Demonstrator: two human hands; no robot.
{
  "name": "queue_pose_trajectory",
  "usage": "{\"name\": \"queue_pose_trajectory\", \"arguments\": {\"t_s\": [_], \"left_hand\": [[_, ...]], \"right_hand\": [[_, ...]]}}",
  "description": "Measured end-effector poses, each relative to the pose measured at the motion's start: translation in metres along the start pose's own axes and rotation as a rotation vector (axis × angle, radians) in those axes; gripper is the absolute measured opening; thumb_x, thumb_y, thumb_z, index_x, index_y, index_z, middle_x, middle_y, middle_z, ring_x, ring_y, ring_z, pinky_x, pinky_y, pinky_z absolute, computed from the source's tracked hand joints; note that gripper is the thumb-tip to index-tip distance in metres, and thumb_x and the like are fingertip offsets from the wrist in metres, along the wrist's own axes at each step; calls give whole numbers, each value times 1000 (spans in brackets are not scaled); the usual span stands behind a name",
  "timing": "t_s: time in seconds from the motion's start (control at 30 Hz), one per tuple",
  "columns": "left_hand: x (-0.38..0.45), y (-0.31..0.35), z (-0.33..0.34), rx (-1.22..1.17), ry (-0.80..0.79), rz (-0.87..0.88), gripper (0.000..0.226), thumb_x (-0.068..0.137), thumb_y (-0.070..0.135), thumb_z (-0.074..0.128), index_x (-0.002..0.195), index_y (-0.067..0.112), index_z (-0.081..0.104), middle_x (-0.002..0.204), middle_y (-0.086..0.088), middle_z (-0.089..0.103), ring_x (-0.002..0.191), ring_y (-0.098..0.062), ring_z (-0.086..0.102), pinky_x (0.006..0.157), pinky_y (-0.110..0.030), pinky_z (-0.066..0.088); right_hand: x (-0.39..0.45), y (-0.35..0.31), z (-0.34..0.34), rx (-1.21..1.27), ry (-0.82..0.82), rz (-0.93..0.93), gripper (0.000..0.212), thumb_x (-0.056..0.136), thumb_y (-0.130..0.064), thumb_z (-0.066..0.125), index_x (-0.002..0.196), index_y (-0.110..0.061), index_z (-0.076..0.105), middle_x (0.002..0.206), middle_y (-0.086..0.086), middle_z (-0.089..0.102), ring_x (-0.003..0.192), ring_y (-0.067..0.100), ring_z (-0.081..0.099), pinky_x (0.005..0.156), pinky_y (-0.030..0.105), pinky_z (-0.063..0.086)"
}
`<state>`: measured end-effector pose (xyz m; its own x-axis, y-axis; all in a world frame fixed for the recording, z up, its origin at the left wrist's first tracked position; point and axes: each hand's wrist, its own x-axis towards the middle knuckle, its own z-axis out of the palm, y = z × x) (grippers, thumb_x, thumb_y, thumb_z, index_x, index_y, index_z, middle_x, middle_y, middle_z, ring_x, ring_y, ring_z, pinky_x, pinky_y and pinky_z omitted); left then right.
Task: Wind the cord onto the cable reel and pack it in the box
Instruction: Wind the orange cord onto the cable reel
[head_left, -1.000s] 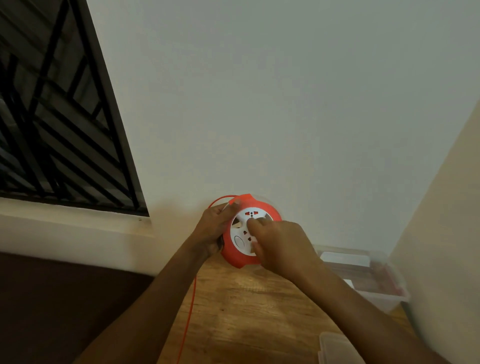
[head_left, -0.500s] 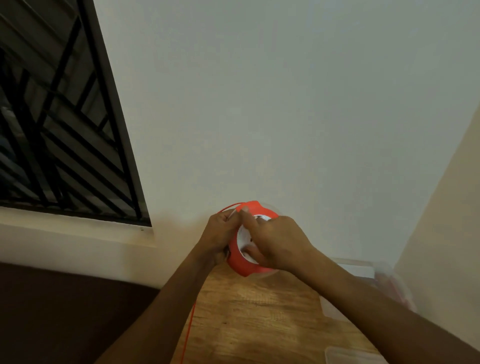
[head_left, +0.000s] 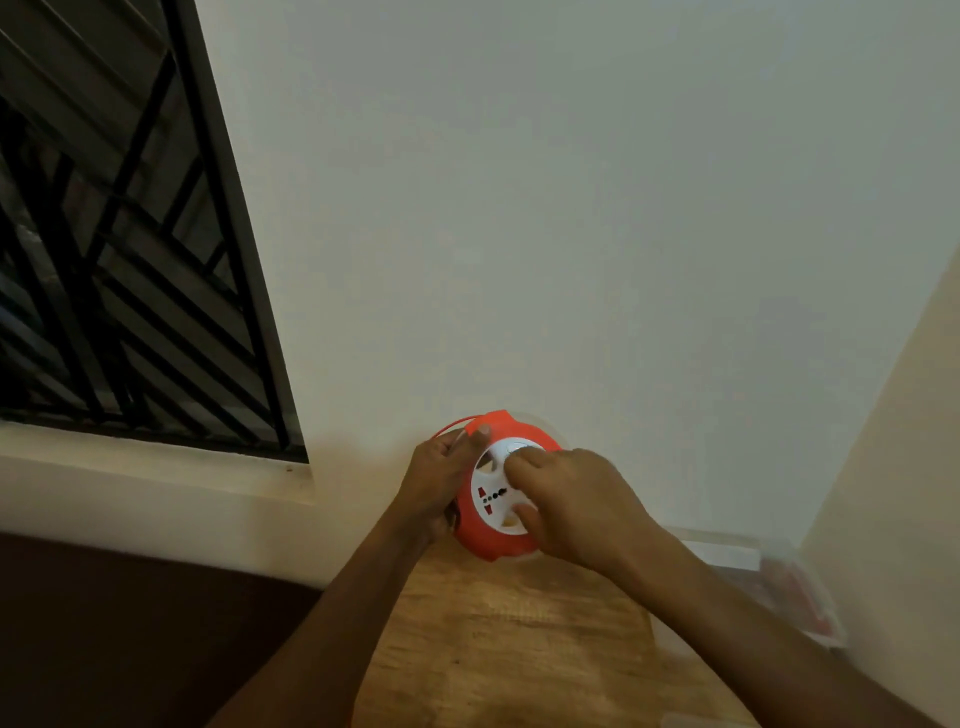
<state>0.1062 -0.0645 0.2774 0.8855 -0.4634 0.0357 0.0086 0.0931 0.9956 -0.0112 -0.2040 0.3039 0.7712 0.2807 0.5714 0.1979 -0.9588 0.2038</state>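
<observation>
A round orange cable reel with a white socket face is held upright above the wooden table, near the wall. My left hand grips the reel's left rim, thumb on the top edge. My right hand has its fingers on the white centre disc. A thin orange cord loops out over the reel's top left, behind my left hand. A clear plastic box sits on the table to the right, partly hidden by my right forearm.
A white wall rises directly behind the reel. A barred window with a pale sill is on the left. A cream side wall closes in the right. Dark floor lies left of the table.
The white socket face has rotated under my right hand, whose fingers moved from the reel's top to the centre disc. The left hand kept its hold. The view shifted slightly.
</observation>
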Motion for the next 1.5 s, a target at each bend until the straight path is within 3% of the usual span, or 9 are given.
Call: {"name": "queue_pose_trajectory", "arguments": {"t_s": [0.13, 0.3, 0.47, 0.6, 0.87, 1.03, 1.17, 1.37, 1.5], "left_hand": [[1, 4, 1, 25, -41, 6, 33, 92, 44, 63, 110, 19, 74, 105, -8, 79, 93, -30, 77, 82, -46, 63], [-6, 4, 9, -7, -91, -3, 34, 96, 36, 63, 113, 9, 74, 105, -12, 79, 94, -30, 77, 78, -39, 64], [-9, -3, 9, -91, -69, -12, 43, 83, 46, 66, 111, 14, 72, 104, -12, 79, 90, -32, 77, 76, -43, 64], [-6, -3, 4, -70, -61, -8, 48, 78, 53, 65, 111, 18, 72, 105, -9, 79, 93, -35, 77, 85, -48, 62], [-2, 1, -9, -63, -85, -24, 47, 77, 53, 65, 108, 19, 73, 105, -12, 79, 92, -36, 76, 83, -48, 62], [-1, 2, -7, -31, -92, -3, 44, 80, 52, 63, 109, 20, 73, 105, -10, 79, 93, -34, 76, 82, -46, 63], [0, -1, -7, -2, -119, 9, 46, 83, 54, 60, 116, 22, 70, 112, -8, 78, 99, -33, 75, 86, -48, 62], [-1, -1, -4, 6, -128, -14, 46, 82, 53, 62, 112, 20, 72, 109, -7, 78, 98, -29, 76, 82, -41, 63], [-1, -9, -6, -33, -114, -8, 57, 83, 50, 66, 117, 6, 71, 111, -19, 75, 101, -37, 73, 90, -51, 59]], "right_hand": [[-4, -2, 8, -18, -164, -72, 64, 63, -30, 88, 119, -18, 60, 126, 2, 64, 95, 27, 69, 79, 46, 58], [4, -6, 9, -107, -109, -115, 56, 71, -33, 77, 116, -8, 56, 97, 8, 71, 71, 29, 68, 65, 39, 57], [20, 8, 3, -12, -58, 334, 61, 89, -66, 42, 125, -17, 47, 96, 1, 72, 74, 22, 67, 66, 30, 48], [23, 0, 4, -59, -89, 351, 56, 92, -63, 37, 124, -19, 53, 102, 1, 71, 79, 21, 68, 71, 32, 52], [9, -2, 5, -184, -64, 94, 32, 83, -39, 70, 102, -13, 69, 90, 9, 75, 71, 27, 70, 73, 40, 56], [10, -8, -2, -92, -130, -29, 54, 59, -32, 89, 106, -14, 69, 104, 7, 70, 85, 29, 69, 72, 44, 59], [13, -13, -1, -15, -280, -114, 67, 65, -35, 87, 125, -20, 60, 130, 3, 61, 111, 28, 62, 90, 48, 54], [21, -16, -9, -114, -384, -124, 79, 73, -36, 81, 138, -18, 39, 137, 6, 54, 119, 30, 55, 96, 47, 50], [31, -13, -2, -147, -334, -99, 73, 75, -45, 75, 131, -16, 37, 111, 9, 68, 92, 29, 65, 83, 40, 54]]}}
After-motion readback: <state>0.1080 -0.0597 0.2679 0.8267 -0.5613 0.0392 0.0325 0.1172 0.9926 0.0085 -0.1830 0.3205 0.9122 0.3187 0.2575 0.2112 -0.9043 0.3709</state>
